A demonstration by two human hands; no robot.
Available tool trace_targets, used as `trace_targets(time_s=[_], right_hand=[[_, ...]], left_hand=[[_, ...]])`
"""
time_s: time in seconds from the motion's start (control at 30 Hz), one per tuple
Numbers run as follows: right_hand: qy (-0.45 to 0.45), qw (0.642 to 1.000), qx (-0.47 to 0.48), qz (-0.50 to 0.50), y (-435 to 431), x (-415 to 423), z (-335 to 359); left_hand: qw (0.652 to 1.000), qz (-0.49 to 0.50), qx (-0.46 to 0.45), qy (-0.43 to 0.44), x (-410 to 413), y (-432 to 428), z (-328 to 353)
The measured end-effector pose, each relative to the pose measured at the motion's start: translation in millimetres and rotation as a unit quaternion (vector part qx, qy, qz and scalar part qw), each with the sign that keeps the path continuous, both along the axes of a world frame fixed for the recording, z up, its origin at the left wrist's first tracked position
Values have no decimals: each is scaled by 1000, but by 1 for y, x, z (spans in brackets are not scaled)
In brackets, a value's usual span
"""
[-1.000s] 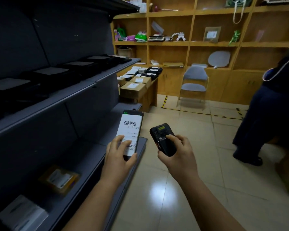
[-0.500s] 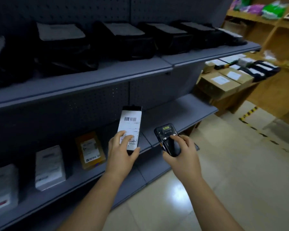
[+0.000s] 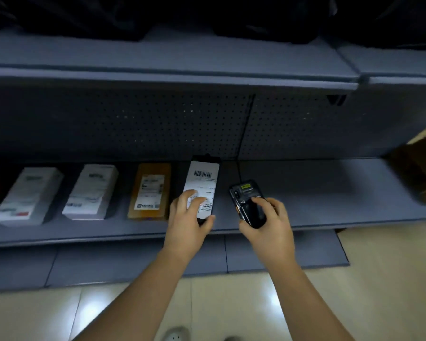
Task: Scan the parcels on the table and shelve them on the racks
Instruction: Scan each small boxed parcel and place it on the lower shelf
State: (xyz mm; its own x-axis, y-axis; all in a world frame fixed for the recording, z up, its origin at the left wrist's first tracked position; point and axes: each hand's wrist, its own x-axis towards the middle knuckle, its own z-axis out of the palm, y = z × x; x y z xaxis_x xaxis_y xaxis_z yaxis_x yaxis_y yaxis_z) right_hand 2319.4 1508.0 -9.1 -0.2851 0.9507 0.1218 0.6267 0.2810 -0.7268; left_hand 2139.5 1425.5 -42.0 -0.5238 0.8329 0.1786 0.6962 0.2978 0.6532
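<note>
Compared with half a second ago, the view is now facing the rack [image 3: 133, 124] squarely, and both hands are reaching lower, over its lower shelf [image 3: 330, 193].

The rack is filling most of the view: a grey upper shelf [image 3: 182, 57] carrying dark bags [image 3: 256, 20], a perforated back panel beneath it, and the lower shelf running across. Pale floor [image 3: 379, 291] tiles are showing glare below.

A white parcel [image 3: 27, 195], a second white parcel [image 3: 91, 193] and a brown parcel [image 3: 150, 191] are lying in a row on the left part of the lower shelf, labels up. The black parcel [image 3: 202, 183], with its white barcode label, is sitting just right of the brown one, over the shelf; whether it is touching the shelf cannot be told. The scanner [image 3: 247, 203] is hanging just right of that parcel, apart from it, its screen end pointing toward the back panel.

The left hand [image 3: 187, 222] is gripping the black parcel's near end, fingers [image 3: 194, 200] curled over the label and thumb against the right edge. The right hand [image 3: 268, 225] is holding the scanner's lower half, fingers wrapping round it, one fingertip lying on top.
</note>
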Motion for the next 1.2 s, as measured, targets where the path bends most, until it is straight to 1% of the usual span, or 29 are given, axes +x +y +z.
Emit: trace_targets(time_s=[0.13,0.3,0.43,0.53,0.7,0.97,1.07,1.2], right_hand=[[-10,999,-15,27,24,5,-26],[-1,999,-11,44,40,5,-56],[12,999,-11,48,44,6,-79],[14,999,-17,42,46,5,-91],[18,999,-27,33,50,6,-98],[-3,999,-37,19,62,15,-95],[-8,999,-36,10,64,17,-94],[-1,1000,-29,8,59,21,-85]], left_hand=[[999,43,-23,-13,15,13,-35],[996,71,-53,-3,19,27,-74],[995,71,-69,21,15,40,-103],[994,80,-70,20,12,49,-118],[992,87,-86,28,7,61,-126],[992,83,-92,34,-6,80,-132],[990,87,-107,36,-9,85,-133],[991,68,-96,64,-6,75,-118]])
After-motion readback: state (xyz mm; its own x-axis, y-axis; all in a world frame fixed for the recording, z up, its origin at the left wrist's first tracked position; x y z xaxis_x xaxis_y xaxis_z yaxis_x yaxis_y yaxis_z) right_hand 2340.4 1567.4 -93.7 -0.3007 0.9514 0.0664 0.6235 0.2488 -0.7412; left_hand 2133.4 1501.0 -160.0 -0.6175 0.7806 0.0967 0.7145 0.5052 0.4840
